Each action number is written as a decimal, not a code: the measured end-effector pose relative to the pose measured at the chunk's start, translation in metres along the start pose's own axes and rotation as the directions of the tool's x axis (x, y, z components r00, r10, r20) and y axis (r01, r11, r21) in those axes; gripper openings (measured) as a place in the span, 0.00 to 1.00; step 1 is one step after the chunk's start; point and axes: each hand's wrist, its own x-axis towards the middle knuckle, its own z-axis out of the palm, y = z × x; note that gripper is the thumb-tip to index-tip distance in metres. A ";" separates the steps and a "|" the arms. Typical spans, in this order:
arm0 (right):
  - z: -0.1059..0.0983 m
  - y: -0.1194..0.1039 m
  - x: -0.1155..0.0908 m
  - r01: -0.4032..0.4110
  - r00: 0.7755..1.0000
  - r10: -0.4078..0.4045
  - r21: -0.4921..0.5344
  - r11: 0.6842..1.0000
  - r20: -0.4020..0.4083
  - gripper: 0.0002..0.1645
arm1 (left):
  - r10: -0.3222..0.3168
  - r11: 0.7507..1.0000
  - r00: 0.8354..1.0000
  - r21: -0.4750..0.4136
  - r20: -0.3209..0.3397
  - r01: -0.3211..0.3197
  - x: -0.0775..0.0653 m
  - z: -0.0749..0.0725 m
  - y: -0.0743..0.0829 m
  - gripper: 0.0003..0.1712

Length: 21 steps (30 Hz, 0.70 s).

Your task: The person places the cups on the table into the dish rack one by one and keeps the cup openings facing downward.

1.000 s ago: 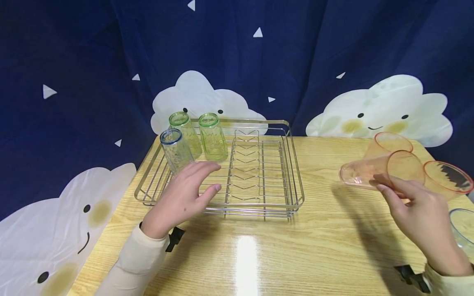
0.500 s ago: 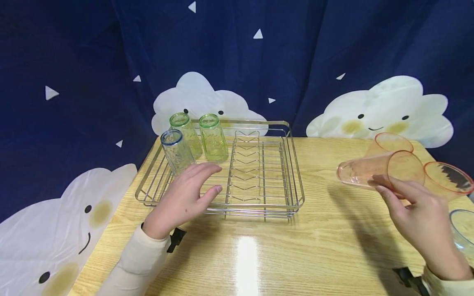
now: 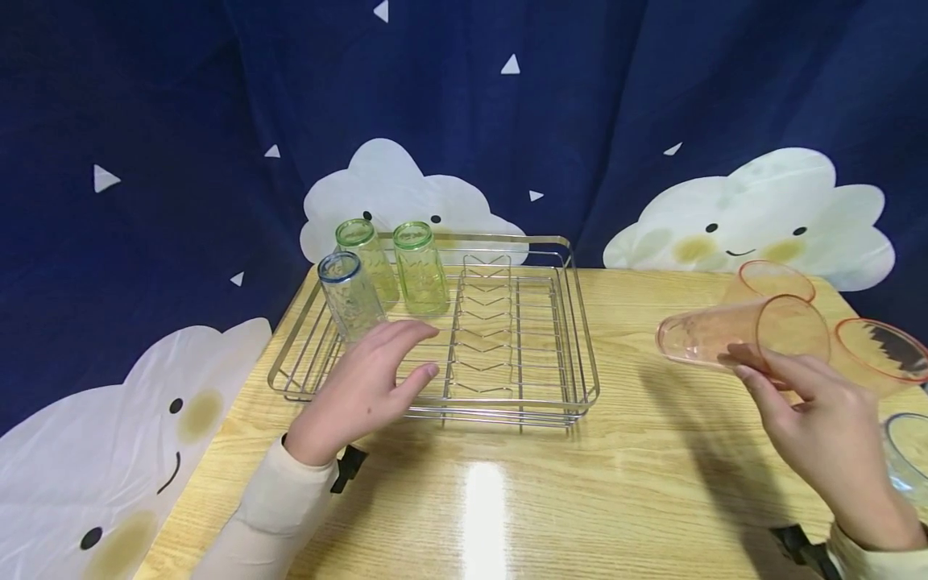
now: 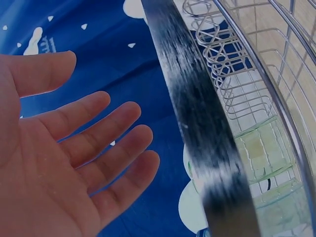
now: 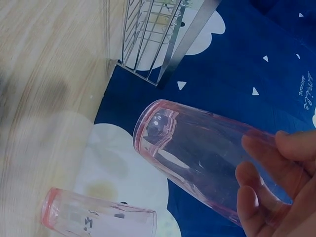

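My right hand [image 3: 826,427] holds a transparent orange tumbler [image 3: 714,334] near its rim. The tumbler lies on its side in the air, its base toward the left. In the right wrist view the fingers [image 5: 254,180] and thumb curl round the tumbler [image 5: 192,153], which looks pinkish there. Over the front left of a metal wire dish rack [image 3: 507,400], my left hand [image 3: 362,387] hovers with relaxed, parted fingers and nothing in it. Just behind that hand, a clear tumbler with a blue base [image 3: 351,298] stands upside down in the rack, partly hidden by the hand.
Two green tumblers, one at the back left [image 3: 377,266] and one beside it [image 3: 424,278], stand inverted in the rack. On the right of the wooden table [image 3: 616,483] are two orange tumblers [image 3: 776,278] and a blue-rimmed clear one [image 3: 906,463], cut off by the frame.
The orange tumbler in my right hand has shifted slightly left, its base swinging a little away from the other orange tumblers. My left hand stays in place over the rack.
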 end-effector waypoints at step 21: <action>-0.004 -0.016 -0.001 -0.004 1.000 0.004 0.043 0.999 -0.005 0.15 | 0.003 1.000 1.000 -0.017 -0.008 -0.003 0.001 0.002 0.003 0.25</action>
